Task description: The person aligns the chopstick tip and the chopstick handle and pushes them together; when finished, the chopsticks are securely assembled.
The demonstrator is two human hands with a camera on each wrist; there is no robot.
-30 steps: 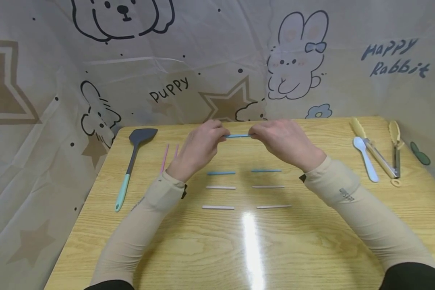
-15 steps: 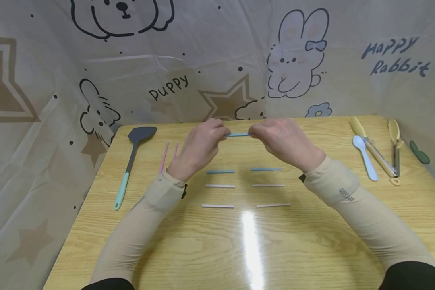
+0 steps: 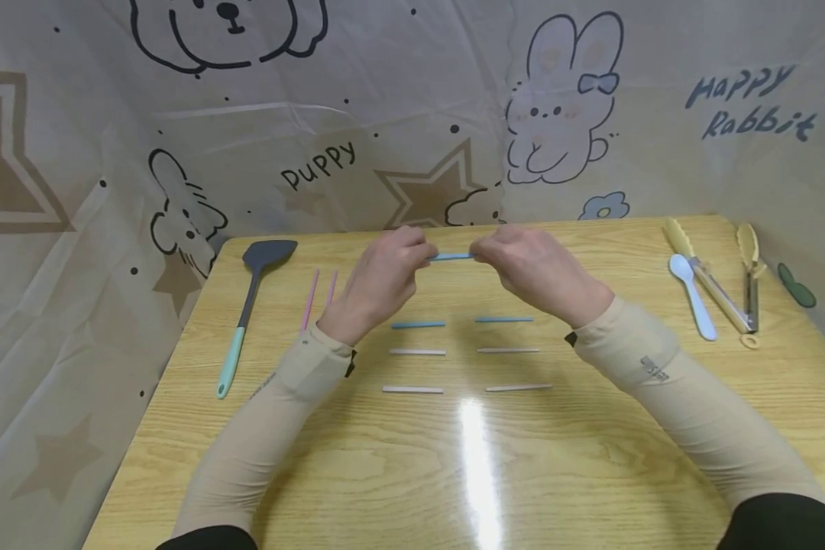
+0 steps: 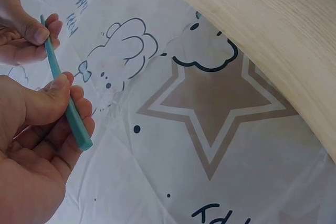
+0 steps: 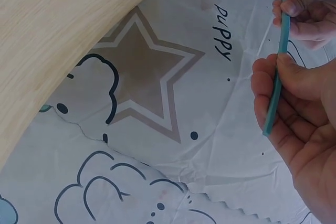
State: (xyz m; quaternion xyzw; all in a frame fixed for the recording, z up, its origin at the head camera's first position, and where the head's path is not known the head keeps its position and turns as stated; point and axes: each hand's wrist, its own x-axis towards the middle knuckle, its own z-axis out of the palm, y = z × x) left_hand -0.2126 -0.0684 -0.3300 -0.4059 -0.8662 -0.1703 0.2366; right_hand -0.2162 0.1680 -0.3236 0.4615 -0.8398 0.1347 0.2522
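A thin blue stick is held level between both hands, near the table's far edge. My left hand pinches its left part between thumb and fingers. At its right part, my right hand pinches it the same way. In the left wrist view the blue stick looks straight and its near end juts past the fingers. The right wrist view shows the same stick lying along the curled fingers under the thumb. Two shorter-looking blue sticks, left and right, lie on the table nearer the body.
Several whitish sticks lie in two columns on the wooden table. Two pink sticks lie partly behind the left hand. A spatula is at the left; a light blue spoon and two tongs are at the right.
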